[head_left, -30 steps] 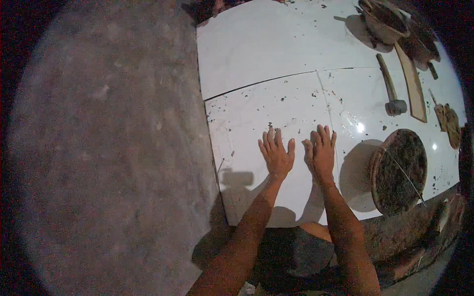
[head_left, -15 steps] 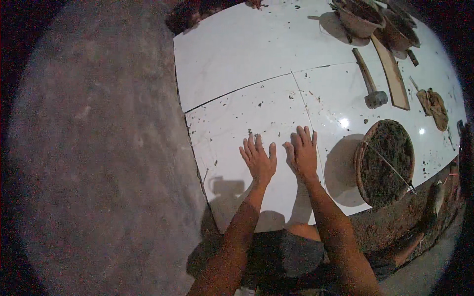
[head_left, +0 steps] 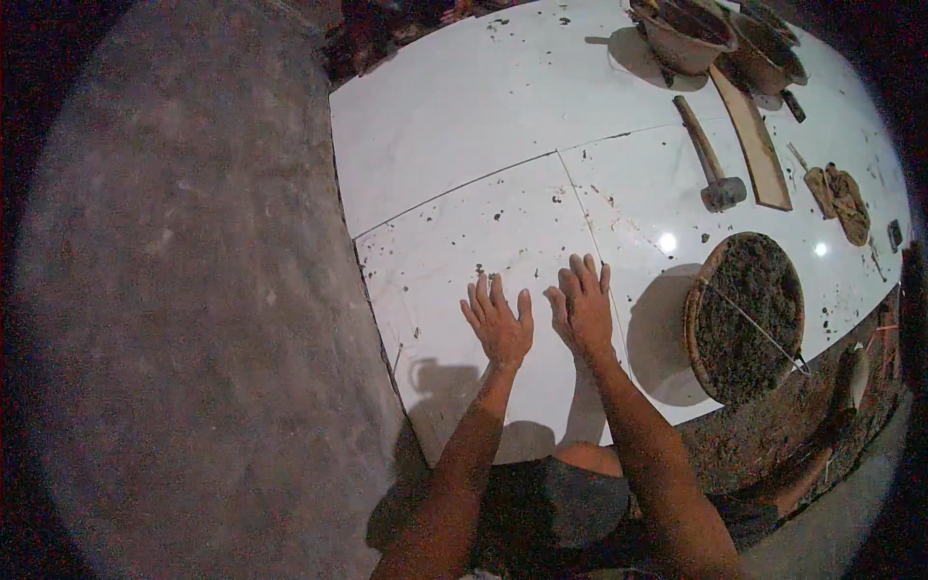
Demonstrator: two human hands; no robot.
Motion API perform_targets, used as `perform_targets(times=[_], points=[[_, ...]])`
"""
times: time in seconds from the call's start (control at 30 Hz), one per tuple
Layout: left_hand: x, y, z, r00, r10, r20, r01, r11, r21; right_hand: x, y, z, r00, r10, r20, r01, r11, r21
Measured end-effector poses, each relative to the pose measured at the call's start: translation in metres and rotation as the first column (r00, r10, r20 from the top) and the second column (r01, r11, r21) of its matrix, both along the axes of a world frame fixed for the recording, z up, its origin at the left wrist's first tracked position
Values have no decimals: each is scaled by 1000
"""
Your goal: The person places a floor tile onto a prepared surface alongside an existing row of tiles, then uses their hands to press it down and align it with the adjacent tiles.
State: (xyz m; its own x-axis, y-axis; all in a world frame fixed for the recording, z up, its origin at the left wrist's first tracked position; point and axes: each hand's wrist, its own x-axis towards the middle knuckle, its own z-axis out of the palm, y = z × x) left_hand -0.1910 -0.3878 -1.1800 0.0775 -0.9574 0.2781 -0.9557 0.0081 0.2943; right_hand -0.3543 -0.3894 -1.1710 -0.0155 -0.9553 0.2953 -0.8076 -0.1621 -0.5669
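Both hands are on the near white floor tile (head_left: 454, 227), which is scattered with dark crumbs. My left hand (head_left: 500, 324) lies flat with its fingers spread and holds nothing. To its right, my right hand (head_left: 586, 307) rests palm down close to the joint with the neighbouring tile; its fingers are stretched out and nothing is in them. Right of that hand stands a round bucket (head_left: 692, 333) full of dark, crumbly mortar, with a thin wire handle lying across the top.
A rubber mallet (head_left: 723, 194) and a wooden board (head_left: 756, 145) lie beyond the bucket. Two tubs (head_left: 681, 43) stand at the far right. Dirty gloves (head_left: 843, 203) lie right of the board. A grey wall or slab (head_left: 203, 290) borders the tiles on the left. Bare soil (head_left: 744, 435) shows near my leg.
The view has shifted slightly, so the tools and bucket appear a little farther left. Both hands stay on the tile in nearly the same pose, and nothing is picked up.
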Motion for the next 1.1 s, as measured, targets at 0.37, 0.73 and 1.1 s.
perform_targets(times=[0.37,0.73,1.1], points=[[-1,0,-2,1000,8,0,-8,1000,12,-1,1,1,1000,-7,1,7,1000,21],[-3,1,-1,1000,-14,1,14,1000,6,-4,1,-2,1000,-3,6,2,998,61],[-3,0,-1,1000,-19,-1,19,1000,24,-5,2,-1,1000,-8,26,7,1000,30]])
